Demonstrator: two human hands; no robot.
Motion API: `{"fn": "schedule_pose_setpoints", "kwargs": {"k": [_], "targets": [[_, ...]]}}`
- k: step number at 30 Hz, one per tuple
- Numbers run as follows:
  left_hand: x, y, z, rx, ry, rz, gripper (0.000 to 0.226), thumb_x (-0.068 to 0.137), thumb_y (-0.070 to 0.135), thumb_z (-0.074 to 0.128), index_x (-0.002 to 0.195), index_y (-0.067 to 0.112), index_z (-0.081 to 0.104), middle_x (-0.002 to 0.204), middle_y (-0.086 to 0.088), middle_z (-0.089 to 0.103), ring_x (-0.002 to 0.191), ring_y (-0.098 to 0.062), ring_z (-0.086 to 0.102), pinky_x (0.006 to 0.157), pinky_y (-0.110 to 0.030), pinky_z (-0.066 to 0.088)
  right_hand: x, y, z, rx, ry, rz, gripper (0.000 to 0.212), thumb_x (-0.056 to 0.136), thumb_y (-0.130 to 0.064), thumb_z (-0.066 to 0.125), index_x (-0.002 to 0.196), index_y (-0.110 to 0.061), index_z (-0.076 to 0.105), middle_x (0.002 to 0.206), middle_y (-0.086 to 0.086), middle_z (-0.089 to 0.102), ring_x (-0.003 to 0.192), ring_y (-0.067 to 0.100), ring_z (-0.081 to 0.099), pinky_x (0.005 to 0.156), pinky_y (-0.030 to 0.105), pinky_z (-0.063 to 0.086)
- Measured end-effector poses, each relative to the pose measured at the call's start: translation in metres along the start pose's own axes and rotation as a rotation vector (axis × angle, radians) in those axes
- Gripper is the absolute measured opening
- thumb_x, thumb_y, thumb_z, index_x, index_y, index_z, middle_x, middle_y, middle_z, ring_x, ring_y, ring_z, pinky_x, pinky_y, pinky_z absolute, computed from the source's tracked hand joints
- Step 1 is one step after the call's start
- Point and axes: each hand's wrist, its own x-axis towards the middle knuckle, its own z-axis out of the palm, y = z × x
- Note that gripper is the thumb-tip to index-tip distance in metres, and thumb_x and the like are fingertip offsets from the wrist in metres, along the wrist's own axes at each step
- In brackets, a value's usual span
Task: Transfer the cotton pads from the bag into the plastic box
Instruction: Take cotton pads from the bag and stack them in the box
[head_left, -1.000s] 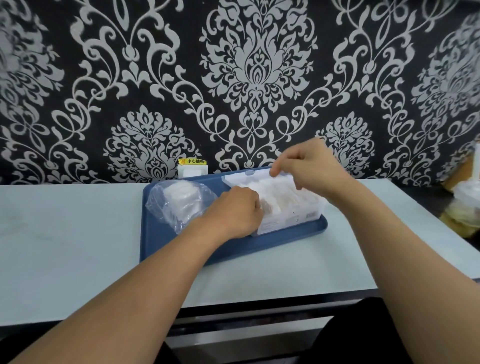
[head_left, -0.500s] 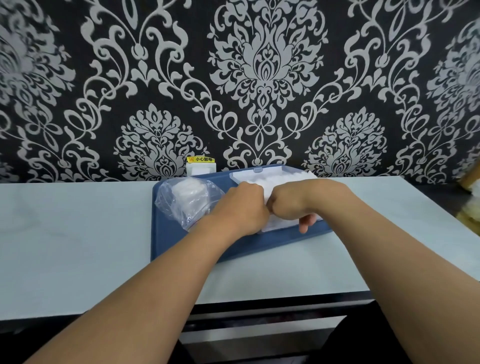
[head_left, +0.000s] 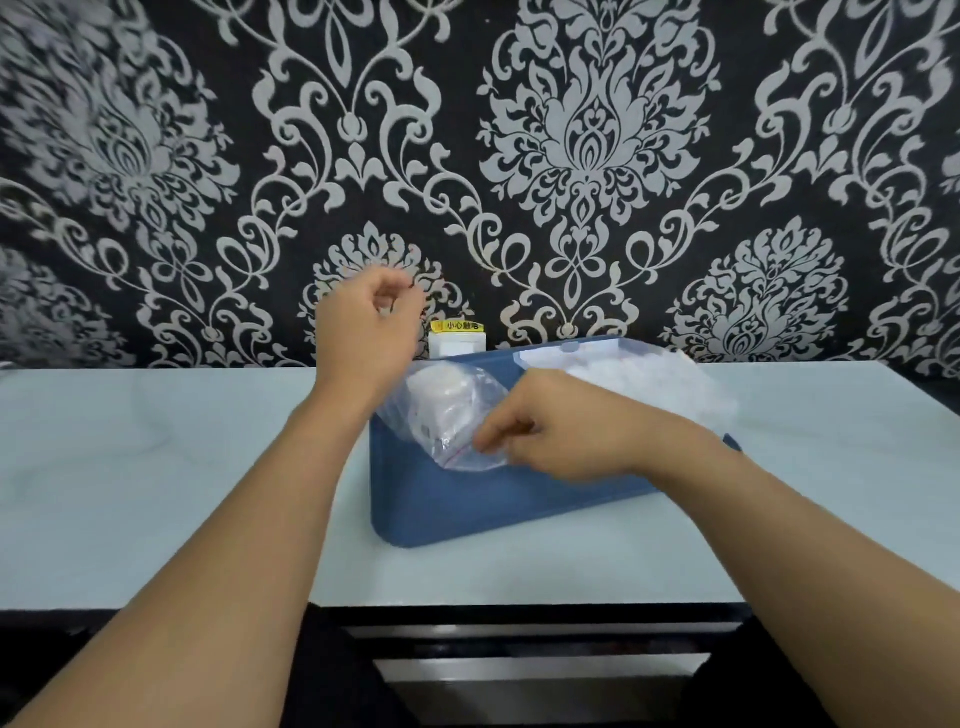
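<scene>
clear bag (head_left: 451, 415) lying on blue tray (head_left: 467, 506), left part, long axis running from far-left to near-right, red-striped mouth pointing near-right. white cotton pads (head_left: 439, 397) sitting inside bag's far end. right hand (head_left: 558, 428) pinching bag mouth, grip clamped on plastic. left hand (head_left: 366, 332) hovering above tray's far-left corner, fingers curling loosely, holding nothing visible. plastic box (head_left: 649, 382) resting on tray's right part, blurred. tray sitting on pale tabletop (head_left: 156, 467). small white box with yellow label (head_left: 457, 338) standing by wall.

Plastic box (head_left: 649, 379) blurred, partly hidden
</scene>
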Motion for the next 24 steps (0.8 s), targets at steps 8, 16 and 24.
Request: {"fn": "schedule_pose_setpoints", "kwargs": {"k": [8,16,24], "targets": [[0.0,-0.071,0.021,0.015,-0.445,-0.472,0.035,0.091,0.036,0.055,0.083,0.008,0.073,0.086,-0.017,0.075,0.082,-0.036,0.073,0.083,-0.052,0.06,0.058,0.034,0.043,-0.115,0.133,0.04,0.046,0.097,-0.014,0.052,0.142,-0.015,0.048,0.135,0.0,0.049,0.119,0.019,0.05,0.109,0.031,0.038],[0.002,-0.067,0.027,-0.057,-0.451,-0.55,0.01,0.087,0.007,0.059,0.077,0.009,0.062,0.072,-0.009,0.065,0.063,-0.023,0.059,0.059,-0.029,0.047,0.063,0.02,0.027,-0.309,0.219,0.033,0.037,0.085,-0.031,0.052,0.117,-0.021,0.066,0.125,0.002,0.065,0.107,0.027,0.065,0.091,0.036,0.052],[0.013,-0.075,0.031,-0.083,-0.391,-0.673,0.02,0.089,0.006,0.047,0.093,0.004,0.067,0.085,-0.011,0.067,0.077,-0.027,0.062,0.076,-0.04,0.057,0.069,0.028,0.032,-0.514,0.231,0.046,0.042,0.087,-0.026,0.06,0.129,-0.026,0.057,0.121,0.002,0.065,0.092,0.03,0.068,0.074,0.038,0.056]]}}
